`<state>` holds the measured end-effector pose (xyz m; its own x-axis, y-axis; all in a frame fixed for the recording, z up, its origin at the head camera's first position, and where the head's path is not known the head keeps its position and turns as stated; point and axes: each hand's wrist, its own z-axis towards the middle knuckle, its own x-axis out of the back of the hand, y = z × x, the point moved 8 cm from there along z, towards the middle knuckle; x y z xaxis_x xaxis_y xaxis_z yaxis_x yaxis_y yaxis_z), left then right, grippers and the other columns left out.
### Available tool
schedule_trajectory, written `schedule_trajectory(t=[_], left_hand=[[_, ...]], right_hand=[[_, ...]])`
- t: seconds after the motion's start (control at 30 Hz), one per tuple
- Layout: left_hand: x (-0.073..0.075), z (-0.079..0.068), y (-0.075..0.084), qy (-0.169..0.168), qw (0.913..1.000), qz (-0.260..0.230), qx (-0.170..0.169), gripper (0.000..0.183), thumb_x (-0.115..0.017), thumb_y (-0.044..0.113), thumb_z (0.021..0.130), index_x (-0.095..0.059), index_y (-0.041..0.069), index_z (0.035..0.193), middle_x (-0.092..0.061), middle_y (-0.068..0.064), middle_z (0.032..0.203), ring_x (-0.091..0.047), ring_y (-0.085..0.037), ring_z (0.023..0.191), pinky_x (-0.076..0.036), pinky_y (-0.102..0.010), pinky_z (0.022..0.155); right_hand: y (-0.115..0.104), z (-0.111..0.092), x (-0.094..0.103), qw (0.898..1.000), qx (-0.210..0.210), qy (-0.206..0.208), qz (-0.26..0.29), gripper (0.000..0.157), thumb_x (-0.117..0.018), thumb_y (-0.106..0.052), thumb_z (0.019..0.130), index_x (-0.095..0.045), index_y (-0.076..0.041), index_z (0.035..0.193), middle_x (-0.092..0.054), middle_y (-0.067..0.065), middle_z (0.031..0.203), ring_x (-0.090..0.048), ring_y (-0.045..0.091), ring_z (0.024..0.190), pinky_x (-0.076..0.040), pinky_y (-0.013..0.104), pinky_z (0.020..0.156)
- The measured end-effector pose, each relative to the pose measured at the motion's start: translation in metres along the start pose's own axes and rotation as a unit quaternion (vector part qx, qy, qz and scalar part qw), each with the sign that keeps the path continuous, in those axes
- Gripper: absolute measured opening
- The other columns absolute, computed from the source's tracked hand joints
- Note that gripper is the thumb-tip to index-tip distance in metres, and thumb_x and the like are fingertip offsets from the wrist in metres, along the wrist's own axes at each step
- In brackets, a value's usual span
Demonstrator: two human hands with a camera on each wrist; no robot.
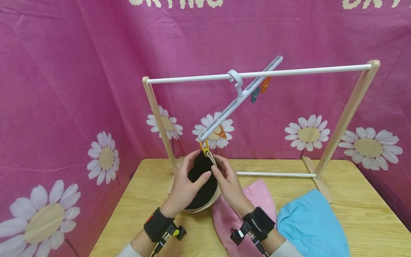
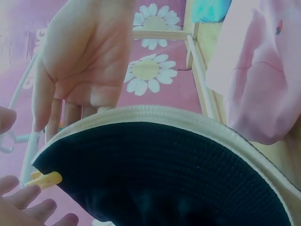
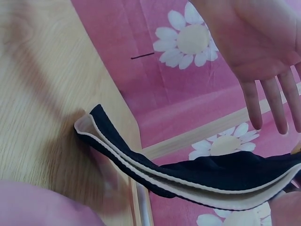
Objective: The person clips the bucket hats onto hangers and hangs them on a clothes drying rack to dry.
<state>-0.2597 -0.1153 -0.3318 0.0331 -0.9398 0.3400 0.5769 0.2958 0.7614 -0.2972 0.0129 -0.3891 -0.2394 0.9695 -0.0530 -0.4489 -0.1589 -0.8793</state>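
Observation:
A black bucket hat with a beige edge hangs from a yellow clip at the near end of a white clip hanger. On the hat's left side is my left hand, its fingers loosely extended near the clip. Across from it, my right hand is at the beige edge, also with extended fingers. In the left wrist view the right palm faces the hat with its fingers straight. Whether any fingertips touch the fabric is hard to tell.
The hanger hooks over the white bar of a wooden-legged rack. An orange clip, a grey clip and another orange clip hang from it. A pink hat and a blue hat lie on the table.

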Motion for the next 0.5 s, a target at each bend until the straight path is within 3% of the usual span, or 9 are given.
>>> schedule_trajectory(t=[0.07, 0.17, 0.3, 0.5], left_hand=[[-0.003, -0.003, 0.006, -0.004, 1.0000, 0.001, 0.004, 0.067, -0.073, 0.007, 0.087, -0.039, 0.002, 0.145, -0.047, -0.016, 0.143, -0.044, -0.033, 0.129, -0.033, -0.060, 0.107], [-0.008, -0.009, 0.000, -0.009, 0.9995, 0.030, 0.004, 0.069, -0.075, 0.010, 0.086, -0.041, 0.004, 0.146, -0.048, -0.016, 0.142, -0.048, -0.034, 0.125, -0.037, -0.060, 0.103], [-0.013, -0.015, -0.011, -0.019, 0.9977, 0.064, -0.011, 0.071, -0.076, 0.021, 0.087, -0.040, 0.009, 0.148, -0.046, -0.010, 0.146, -0.045, -0.024, 0.130, -0.038, -0.052, 0.107], [-0.022, -0.022, -0.010, -0.041, 0.9957, 0.069, -0.044, 0.071, -0.073, 0.030, 0.090, -0.039, 0.011, 0.149, -0.043, -0.006, 0.150, -0.037, -0.016, 0.137, -0.036, -0.047, 0.109]], right_hand=[[-0.001, -0.001, 0.002, 1.000, 0.005, 0.001, 0.000, 0.038, -0.049, -0.013, 0.105, -0.045, -0.007, 0.142, -0.049, 0.009, 0.145, -0.042, 0.029, 0.134, -0.037, 0.032, 0.109], [-0.001, -0.003, 0.006, 1.000, 0.008, 0.003, 0.001, 0.038, -0.048, -0.013, 0.105, -0.044, -0.006, 0.142, -0.048, 0.010, 0.145, -0.042, 0.027, 0.134, -0.037, 0.030, 0.108], [-0.001, -0.007, 0.012, 1.000, 0.006, 0.008, 0.001, 0.039, -0.048, -0.012, 0.105, -0.043, -0.003, 0.142, -0.049, 0.011, 0.144, -0.043, 0.023, 0.134, -0.038, 0.026, 0.107], [0.000, -0.017, 0.029, 1.000, 0.002, 0.017, -0.009, 0.039, -0.046, -0.011, 0.106, -0.041, -0.002, 0.143, -0.047, 0.013, 0.146, -0.041, 0.026, 0.134, -0.038, 0.022, 0.106]])
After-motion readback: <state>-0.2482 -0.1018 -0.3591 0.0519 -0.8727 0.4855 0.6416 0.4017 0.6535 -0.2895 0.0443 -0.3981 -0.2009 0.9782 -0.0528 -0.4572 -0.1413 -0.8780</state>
